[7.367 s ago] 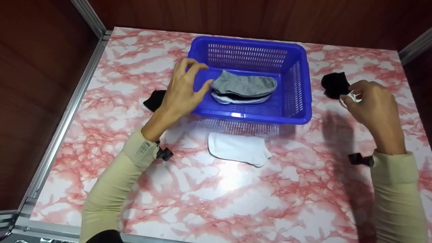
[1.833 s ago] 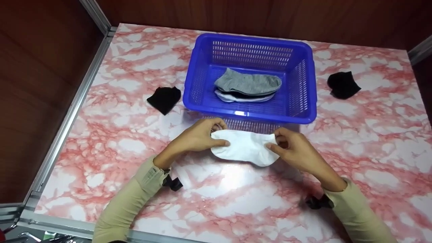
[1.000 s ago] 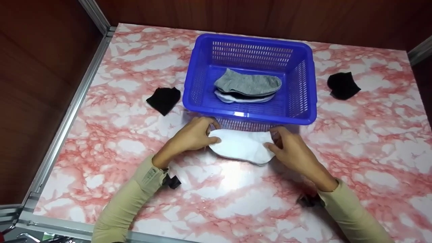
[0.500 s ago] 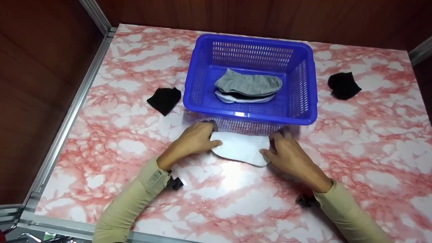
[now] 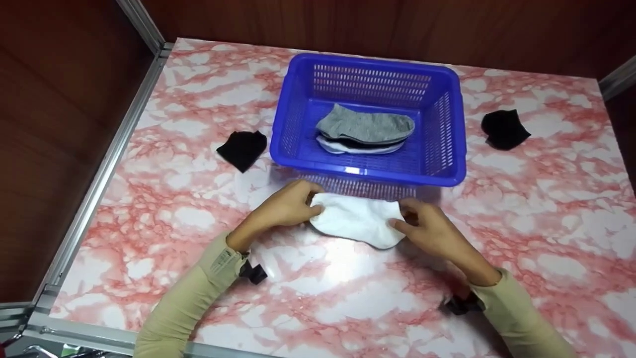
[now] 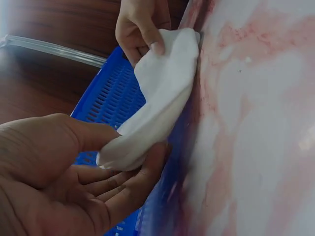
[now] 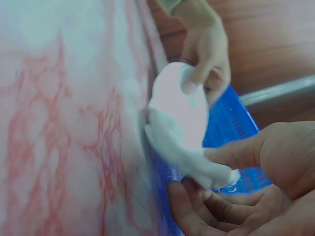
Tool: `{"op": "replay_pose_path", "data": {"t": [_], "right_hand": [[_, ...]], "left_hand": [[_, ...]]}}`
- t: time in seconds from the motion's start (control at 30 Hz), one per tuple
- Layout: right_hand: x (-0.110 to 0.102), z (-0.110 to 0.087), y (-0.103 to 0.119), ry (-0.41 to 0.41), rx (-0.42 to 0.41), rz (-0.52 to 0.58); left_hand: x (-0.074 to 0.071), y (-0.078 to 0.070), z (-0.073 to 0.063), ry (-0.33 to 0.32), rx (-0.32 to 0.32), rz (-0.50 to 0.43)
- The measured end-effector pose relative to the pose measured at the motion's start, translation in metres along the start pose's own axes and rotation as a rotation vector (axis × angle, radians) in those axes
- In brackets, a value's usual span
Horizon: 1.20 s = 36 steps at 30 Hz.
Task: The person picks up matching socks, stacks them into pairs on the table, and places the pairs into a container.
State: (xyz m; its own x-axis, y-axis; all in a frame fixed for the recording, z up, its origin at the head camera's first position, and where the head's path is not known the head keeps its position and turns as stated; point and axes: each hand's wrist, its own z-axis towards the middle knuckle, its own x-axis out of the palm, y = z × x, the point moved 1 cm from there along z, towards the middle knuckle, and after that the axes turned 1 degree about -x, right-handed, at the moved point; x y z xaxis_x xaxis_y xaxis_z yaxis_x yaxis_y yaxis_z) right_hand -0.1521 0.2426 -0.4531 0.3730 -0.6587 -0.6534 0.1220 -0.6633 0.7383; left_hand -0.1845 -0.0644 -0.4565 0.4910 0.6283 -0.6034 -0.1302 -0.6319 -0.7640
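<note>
A white ankle sock [image 5: 355, 219] is stretched flat between both hands, in front of the basket. My left hand [image 5: 290, 204] pinches its toe end, thumb on top and fingers beneath, as the left wrist view shows on the sock [image 6: 162, 93]. At the cuff and heel end, my right hand [image 5: 432, 228] pinches it the same way; in the right wrist view the sock [image 7: 179, 118] droops a little between the grips. Behind it stands a blue plastic basket [image 5: 367, 174] holding a grey sock [image 5: 370, 127] on top of black and white ones.
One black sock [image 5: 242, 150] lies on the table left of the basket, and another black sock [image 5: 505, 129] lies to its right. Dark wood panels [image 5: 372, 25] close off the back and left of the marbled table [image 5: 149, 223]. A metal rail [image 5: 104, 179] runs along the left edge.
Earlier the right hand was by the right black sock with something white and the left over the basket. Both came to the white sock, lowered it to the table, and now lift it slightly.
</note>
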Motion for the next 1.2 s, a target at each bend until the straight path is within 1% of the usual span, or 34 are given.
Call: {"op": "replay_pose_path", "data": {"t": [0.07,0.13,0.2,0.3,0.33,0.37,0.47,0.53,0.6,0.73,0.8,0.87,0.97,1.1,1.2], "right_hand": [[0.0,-0.002,-0.004,0.0,0.016,0.046],[0.002,-0.004,-0.008,-0.021,0.017,0.068],[0.005,-0.005,-0.011,-0.056,-0.009,0.053],[0.008,-0.004,-0.013,-0.107,-0.071,-0.001],[0.008,-0.004,-0.013,-0.12,-0.092,-0.013],[0.008,-0.004,-0.012,-0.128,-0.108,-0.011],[0.002,-0.005,-0.008,-0.136,-0.133,0.029],[-0.004,-0.007,-0.004,-0.137,-0.141,0.069],[-0.012,-0.009,0.003,-0.128,-0.141,0.102],[-0.028,-0.014,0.018,-0.119,-0.143,0.146],[-0.037,-0.015,0.026,-0.125,-0.139,0.148],[-0.045,-0.014,0.033,-0.138,-0.131,0.143],[-0.057,-0.01,0.043,-0.162,-0.116,0.127],[-0.073,0.0,0.053,-0.218,-0.131,0.121],[-0.084,0.008,0.056,-0.252,-0.167,0.14]], "left_hand": [[0.002,0.002,0.0,0.001,-0.008,-0.004],[0.003,0.005,0.0,-0.008,-0.033,-0.013],[0.005,0.006,0.001,-0.012,-0.069,-0.048],[0.005,0.005,0.001,-0.016,-0.098,-0.081],[0.005,0.005,0.001,-0.015,-0.101,-0.085],[0.004,0.004,0.001,-0.018,-0.094,-0.068],[-0.002,0.0,0.0,-0.018,-0.045,-0.007],[-0.008,-0.004,-0.003,-0.005,-0.004,0.02],[-0.015,-0.008,-0.007,0.02,0.026,0.003],[-0.032,-0.021,-0.012,0.06,0.044,-0.066],[-0.041,-0.03,-0.012,0.061,0.054,-0.08],[-0.05,-0.038,-0.012,0.056,0.071,-0.074],[-0.064,-0.047,-0.01,0.059,0.084,-0.107],[-0.079,-0.057,-0.002,0.078,0.112,-0.179],[-0.089,-0.064,0.008,0.083,0.146,-0.172]]}}
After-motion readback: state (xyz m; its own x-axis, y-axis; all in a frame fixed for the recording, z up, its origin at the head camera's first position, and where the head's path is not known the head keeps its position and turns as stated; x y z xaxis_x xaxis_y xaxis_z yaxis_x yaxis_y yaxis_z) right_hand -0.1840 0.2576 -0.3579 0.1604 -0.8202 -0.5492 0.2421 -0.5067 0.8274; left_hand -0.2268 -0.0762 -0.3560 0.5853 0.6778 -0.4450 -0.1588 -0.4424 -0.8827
